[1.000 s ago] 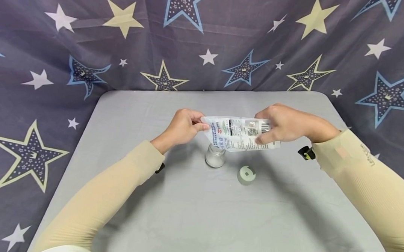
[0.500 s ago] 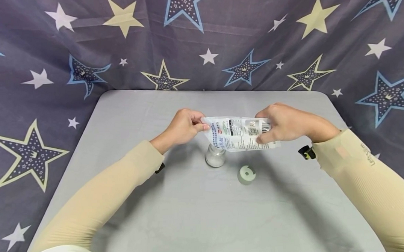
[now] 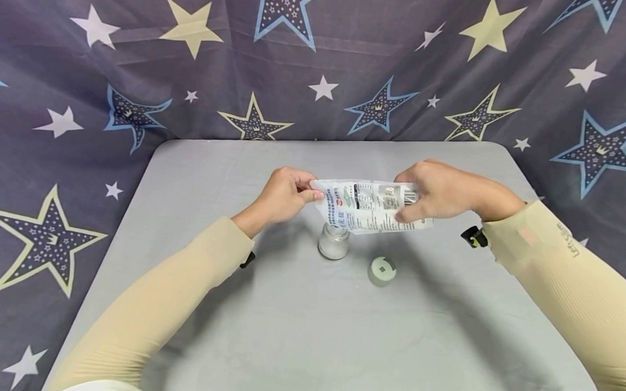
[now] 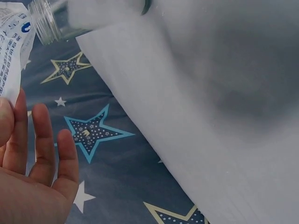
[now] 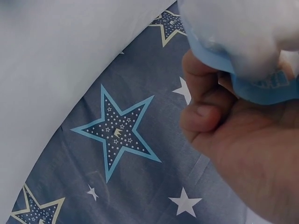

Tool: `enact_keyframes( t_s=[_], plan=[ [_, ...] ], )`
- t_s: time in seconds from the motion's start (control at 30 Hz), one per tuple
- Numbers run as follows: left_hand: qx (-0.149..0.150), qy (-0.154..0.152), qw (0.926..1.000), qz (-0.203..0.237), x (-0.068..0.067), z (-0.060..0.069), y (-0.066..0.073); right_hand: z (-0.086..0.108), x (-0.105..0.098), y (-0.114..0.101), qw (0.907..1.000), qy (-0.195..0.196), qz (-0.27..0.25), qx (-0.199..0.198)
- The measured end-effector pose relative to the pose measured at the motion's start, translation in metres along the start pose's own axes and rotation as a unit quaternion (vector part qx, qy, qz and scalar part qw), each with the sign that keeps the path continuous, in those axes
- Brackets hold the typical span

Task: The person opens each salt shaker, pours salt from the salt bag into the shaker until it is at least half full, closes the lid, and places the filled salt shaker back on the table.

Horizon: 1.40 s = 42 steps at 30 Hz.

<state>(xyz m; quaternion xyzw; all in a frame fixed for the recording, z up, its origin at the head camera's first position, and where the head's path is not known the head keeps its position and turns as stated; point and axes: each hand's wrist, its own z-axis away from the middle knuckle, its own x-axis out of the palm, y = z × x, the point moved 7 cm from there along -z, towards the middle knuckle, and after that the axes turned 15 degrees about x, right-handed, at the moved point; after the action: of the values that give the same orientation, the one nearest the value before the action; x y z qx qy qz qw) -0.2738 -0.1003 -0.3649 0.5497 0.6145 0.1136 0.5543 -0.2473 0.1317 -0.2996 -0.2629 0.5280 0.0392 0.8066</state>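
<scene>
A white printed bag (image 3: 371, 207) lies nearly level in the air between both hands. My left hand (image 3: 281, 197) pinches its left edge between thumb and fingers; the left wrist view shows the other fingers of that hand (image 4: 37, 158) extended beside the bag (image 4: 11, 51). At the bag's right end my right hand (image 3: 441, 191) grips it, thumb on the printed side. Below the bag's lower left corner stands a clear glass jar (image 3: 333, 246) with white contents, its mouth partly hidden by the bag. In the right wrist view, fingers of my right hand (image 5: 233, 126) curl under the blue-edged bag (image 5: 257, 88).
A pale green round lid (image 3: 382, 272) lies on the grey table (image 3: 308, 335), to the right of the jar and nearer to me. Dark cloth with stars (image 3: 286, 62) hangs behind the table and at both sides.
Both hands keep their hold on the bag, which has shifted very slightly. The jar and lid have not moved.
</scene>
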Motion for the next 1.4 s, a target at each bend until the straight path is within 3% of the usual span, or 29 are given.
enact_keyframes(
  t_s=[0.67,1.4],
  plan=[
    [0.001,-0.004,0.9999,-0.010,-0.0006,0.0010,0.0010,0.0026,-0.0019,-0.0033,0.9996,0.005,0.022,-0.018],
    [0.006,-0.013,0.9999,0.005,0.0014,0.0003,-0.0025,0.0055,-0.0041,-0.0031,0.9999,0.000,0.017,-0.001]
  ],
)
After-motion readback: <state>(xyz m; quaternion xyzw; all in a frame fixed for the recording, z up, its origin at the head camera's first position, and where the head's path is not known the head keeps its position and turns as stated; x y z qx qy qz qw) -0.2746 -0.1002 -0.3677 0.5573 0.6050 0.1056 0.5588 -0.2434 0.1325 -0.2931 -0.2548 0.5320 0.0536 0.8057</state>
